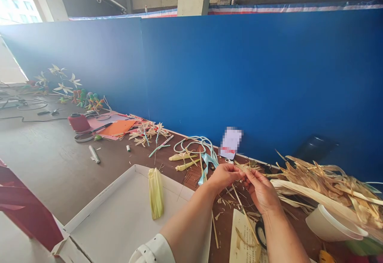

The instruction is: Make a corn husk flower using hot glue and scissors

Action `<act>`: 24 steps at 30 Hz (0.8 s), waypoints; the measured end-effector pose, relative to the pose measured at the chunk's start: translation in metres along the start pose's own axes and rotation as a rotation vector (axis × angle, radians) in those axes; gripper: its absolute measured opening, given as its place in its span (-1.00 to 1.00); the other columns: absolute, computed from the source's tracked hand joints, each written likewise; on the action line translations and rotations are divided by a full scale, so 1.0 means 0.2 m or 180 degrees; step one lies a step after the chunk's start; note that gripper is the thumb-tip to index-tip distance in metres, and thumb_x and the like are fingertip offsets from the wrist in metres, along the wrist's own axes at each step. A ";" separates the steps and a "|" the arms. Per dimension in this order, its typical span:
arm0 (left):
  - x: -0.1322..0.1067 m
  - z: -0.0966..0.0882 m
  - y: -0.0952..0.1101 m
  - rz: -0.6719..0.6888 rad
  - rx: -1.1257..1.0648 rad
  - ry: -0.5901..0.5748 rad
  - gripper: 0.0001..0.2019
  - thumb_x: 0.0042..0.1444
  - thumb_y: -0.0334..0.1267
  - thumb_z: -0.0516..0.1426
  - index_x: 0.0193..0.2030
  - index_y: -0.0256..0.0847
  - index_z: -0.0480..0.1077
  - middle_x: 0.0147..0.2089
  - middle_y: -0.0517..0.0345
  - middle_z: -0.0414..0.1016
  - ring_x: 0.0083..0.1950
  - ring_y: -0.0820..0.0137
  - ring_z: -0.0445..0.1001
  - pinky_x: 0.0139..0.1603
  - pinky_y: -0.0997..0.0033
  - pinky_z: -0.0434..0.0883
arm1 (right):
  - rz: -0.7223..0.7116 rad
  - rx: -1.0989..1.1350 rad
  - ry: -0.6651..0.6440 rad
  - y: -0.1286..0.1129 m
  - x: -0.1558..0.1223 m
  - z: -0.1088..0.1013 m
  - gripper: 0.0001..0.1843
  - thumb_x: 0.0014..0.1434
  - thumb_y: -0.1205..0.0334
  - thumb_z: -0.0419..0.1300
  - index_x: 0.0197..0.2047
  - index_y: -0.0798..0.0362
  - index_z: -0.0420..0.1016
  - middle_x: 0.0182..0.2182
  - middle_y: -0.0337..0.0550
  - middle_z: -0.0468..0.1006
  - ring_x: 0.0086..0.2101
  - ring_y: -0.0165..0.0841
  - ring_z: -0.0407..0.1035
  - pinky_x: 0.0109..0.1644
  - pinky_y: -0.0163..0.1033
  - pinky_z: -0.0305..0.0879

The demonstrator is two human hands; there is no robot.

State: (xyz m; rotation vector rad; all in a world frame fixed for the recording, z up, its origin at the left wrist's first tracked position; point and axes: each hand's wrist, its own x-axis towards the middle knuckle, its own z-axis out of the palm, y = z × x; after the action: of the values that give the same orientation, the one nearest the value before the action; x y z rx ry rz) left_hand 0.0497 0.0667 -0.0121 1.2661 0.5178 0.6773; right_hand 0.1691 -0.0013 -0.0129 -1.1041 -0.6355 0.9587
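My left hand (pixel 224 178) and my right hand (pixel 261 189) meet over the table, fingertips pinched together. Between them is a small pale husk strip (pixel 245 167), largely covered by the fingers. Below the hands, thin husk stalks and scraps lie scattered beside a printed sheet (pixel 239 239). The black ring of a scissor handle or tape roll (pixel 261 234) shows partly behind my right forearm. A folded yellow-green husk (pixel 156 193) rests in a white shallow box (pixel 116 223), left of my left arm.
Dried husks (pixel 326 179) pile up at the right, beside a white bowl (pixel 332 225). A phone (pixel 231 142) leans against the blue partition (pixel 254 75). Pale blue cord (pixel 206 143), a red thread spool (pixel 78 122), orange paper (pixel 119 127) and husk flowers (pixel 64 87) line the table's back.
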 end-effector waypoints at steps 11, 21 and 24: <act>0.02 -0.01 0.00 0.0257 0.0107 0.0285 -0.69 -0.13 -0.07 0.25 -0.44 -0.34 0.43 -0.50 0.20 0.38 -0.50 0.59 0.17 -0.38 0.50 0.17 | 0.0025 -0.0121 0.0112 -0.01 -0.01 0.00 -0.71 -0.19 0.11 0.43 -0.33 -0.02 0.61 -0.42 -0.28 0.51 -0.50 -0.53 0.22 -0.46 -0.44 0.29; 0.00 -0.03 0.01 0.0124 0.0338 0.0087 -0.58 -0.19 0.04 0.26 -0.41 -0.37 0.47 -0.55 0.23 0.32 -0.54 0.61 0.06 -0.48 0.51 0.06 | 0.0040 -0.0265 0.0070 0.00 0.00 -0.02 -0.69 -0.23 0.12 0.45 -0.35 -0.01 0.61 -0.40 -0.24 0.55 -0.48 -0.50 0.29 -0.45 -0.42 0.27; 0.00 -0.02 0.01 0.0106 0.0323 -0.0004 -0.56 -0.18 0.06 0.25 -0.36 -0.36 0.49 -0.53 0.21 0.34 -0.55 0.60 0.06 -0.51 0.51 0.05 | -0.0031 -0.0270 0.0158 0.00 0.00 -0.01 -0.71 -0.24 0.11 0.45 -0.39 0.00 0.59 -0.46 -0.26 0.54 -0.50 -0.50 0.28 -0.47 -0.43 0.25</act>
State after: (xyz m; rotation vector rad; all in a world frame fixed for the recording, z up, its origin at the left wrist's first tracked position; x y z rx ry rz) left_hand 0.0455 0.0696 -0.0110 1.3728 0.5367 0.6849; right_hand 0.1708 -0.0026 -0.0128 -1.1954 -0.6453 0.9000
